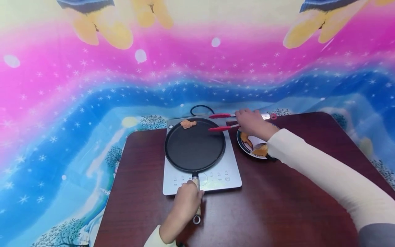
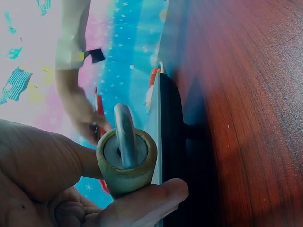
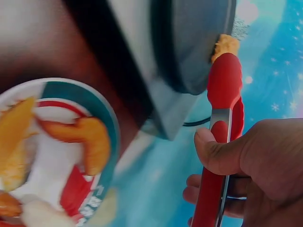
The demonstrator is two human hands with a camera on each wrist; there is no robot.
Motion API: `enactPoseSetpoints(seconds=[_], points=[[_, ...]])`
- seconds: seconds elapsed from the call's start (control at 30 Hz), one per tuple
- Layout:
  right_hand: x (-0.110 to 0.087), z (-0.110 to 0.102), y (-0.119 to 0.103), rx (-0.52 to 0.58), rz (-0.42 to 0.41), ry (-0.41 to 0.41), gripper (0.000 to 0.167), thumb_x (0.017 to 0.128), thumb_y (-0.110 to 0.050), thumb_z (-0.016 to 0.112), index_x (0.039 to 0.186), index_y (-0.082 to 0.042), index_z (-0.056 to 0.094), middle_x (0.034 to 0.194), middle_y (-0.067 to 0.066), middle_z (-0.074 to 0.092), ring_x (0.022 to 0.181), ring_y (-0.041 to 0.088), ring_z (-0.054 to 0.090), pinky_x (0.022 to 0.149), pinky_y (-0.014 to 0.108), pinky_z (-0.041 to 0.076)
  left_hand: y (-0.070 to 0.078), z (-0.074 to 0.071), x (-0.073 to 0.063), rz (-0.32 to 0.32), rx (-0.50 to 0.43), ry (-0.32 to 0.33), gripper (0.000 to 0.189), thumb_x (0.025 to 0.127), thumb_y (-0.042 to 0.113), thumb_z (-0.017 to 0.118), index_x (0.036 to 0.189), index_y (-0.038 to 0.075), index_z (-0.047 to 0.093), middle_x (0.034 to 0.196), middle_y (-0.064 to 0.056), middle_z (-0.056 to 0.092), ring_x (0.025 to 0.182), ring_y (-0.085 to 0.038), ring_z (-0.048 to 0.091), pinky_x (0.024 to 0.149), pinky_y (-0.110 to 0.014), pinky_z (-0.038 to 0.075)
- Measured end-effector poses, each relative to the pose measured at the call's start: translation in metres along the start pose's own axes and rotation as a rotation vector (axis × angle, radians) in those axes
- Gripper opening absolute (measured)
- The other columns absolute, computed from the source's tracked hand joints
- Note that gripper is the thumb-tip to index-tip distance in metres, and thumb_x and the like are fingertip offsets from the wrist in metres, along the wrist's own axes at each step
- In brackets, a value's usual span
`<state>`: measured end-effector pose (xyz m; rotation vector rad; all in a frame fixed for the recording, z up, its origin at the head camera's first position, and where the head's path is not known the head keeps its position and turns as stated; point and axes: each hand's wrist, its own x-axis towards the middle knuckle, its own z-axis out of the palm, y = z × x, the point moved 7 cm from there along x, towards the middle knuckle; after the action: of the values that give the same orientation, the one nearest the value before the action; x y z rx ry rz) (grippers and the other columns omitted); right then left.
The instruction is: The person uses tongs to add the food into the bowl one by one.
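Observation:
My left hand (image 1: 187, 199) grips the pale wooden handle (image 2: 128, 175) of a flat black frying pan (image 1: 195, 147), which sits on a silver induction cooktop (image 1: 216, 185). A lumpy, pale orange piece of food (image 1: 188, 124) lies near the pan's far left rim. Above the plate's far side, my right hand (image 1: 251, 121) holds red-tipped tongs (image 3: 225, 80) whose arms are spread, with nothing between the tips. Their tips reach over the pan's right rim. Below that hand stands a plate (image 1: 242, 145) with browned food pieces (image 3: 97, 144), partly hidden by the wrist.
The cooktop stands toward the back of a dark red wooden table (image 1: 277, 206). A black cord (image 1: 200, 106) loops behind it. A colourful printed cloth (image 1: 185, 61) hangs around the back and left of the table.

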<state>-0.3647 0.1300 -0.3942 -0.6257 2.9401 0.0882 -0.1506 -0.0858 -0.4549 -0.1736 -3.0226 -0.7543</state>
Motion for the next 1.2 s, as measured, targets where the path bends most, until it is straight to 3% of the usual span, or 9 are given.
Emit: enactPoseSetpoints(seconds=[0.27,0.47,0.73,0.97,1.1,1.2], points=[[-0.024,0.022,0.023,0.048,0.015,-0.018,0.066,0.097,-0.023,0.071,0.149,0.003,0.041,0.151,0.026,0.048,0.14,0.049,0.044,0.109,0.077,0.031,-0.001,-0.002,0.001,-0.01,0.021,0.009,0.029,0.083,0.014,0.082,0.084,-0.01,0.065,0.071,-0.015,0.063,0.061,-0.028,0.066,0.056,-0.038,0.055],[-0.045,0.028,0.042,0.106,0.026,-0.005,0.062,0.095,-0.019,0.073,0.145,0.004,0.046,0.145,0.027,0.053,0.133,0.048,0.05,0.101,0.075,0.039,-0.003,0.001,0.002,-0.026,0.001,-0.007,0.03,0.084,0.014,0.082,0.086,-0.012,0.065,0.072,-0.016,0.064,0.061,-0.027,0.065,0.056,-0.037,0.055],[-0.066,0.036,0.063,0.079,0.033,-0.015,0.063,0.091,-0.019,0.075,0.144,0.005,0.048,0.138,0.028,0.058,0.121,0.047,0.059,0.087,0.069,0.049,-0.004,0.001,0.003,-0.041,-0.01,-0.01,0.03,0.084,0.013,0.081,0.086,-0.012,0.065,0.071,-0.016,0.063,0.06,-0.026,0.065,0.054,-0.036,0.054],[-0.093,0.045,0.085,0.075,0.027,-0.06,0.064,0.089,-0.022,0.08,0.142,0.003,0.054,0.12,0.022,0.068,0.107,0.042,0.067,0.07,0.056,0.053,-0.002,0.0,0.003,-0.023,-0.017,-0.012,0.029,0.084,0.013,0.081,0.085,-0.011,0.065,0.07,-0.015,0.061,0.059,-0.026,0.064,0.053,-0.036,0.054],[-0.111,0.052,0.101,0.068,0.05,-0.1,0.068,0.088,-0.02,0.081,0.143,0.006,0.052,0.124,0.029,0.066,0.11,0.047,0.065,0.073,0.058,0.055,-0.002,0.0,0.002,-0.016,-0.024,-0.012,0.029,0.084,0.012,0.081,0.084,-0.011,0.064,0.07,-0.015,0.062,0.059,-0.027,0.064,0.054,-0.037,0.054],[-0.121,0.054,0.111,0.071,0.054,-0.116,0.061,0.085,-0.018,0.083,0.135,0.008,0.059,0.12,0.029,0.067,0.106,0.046,0.066,0.073,0.058,0.055,-0.003,-0.001,0.001,-0.019,-0.022,0.0,0.03,0.084,0.012,0.082,0.085,-0.012,0.064,0.07,-0.016,0.062,0.059,-0.028,0.065,0.054,-0.038,0.055]])
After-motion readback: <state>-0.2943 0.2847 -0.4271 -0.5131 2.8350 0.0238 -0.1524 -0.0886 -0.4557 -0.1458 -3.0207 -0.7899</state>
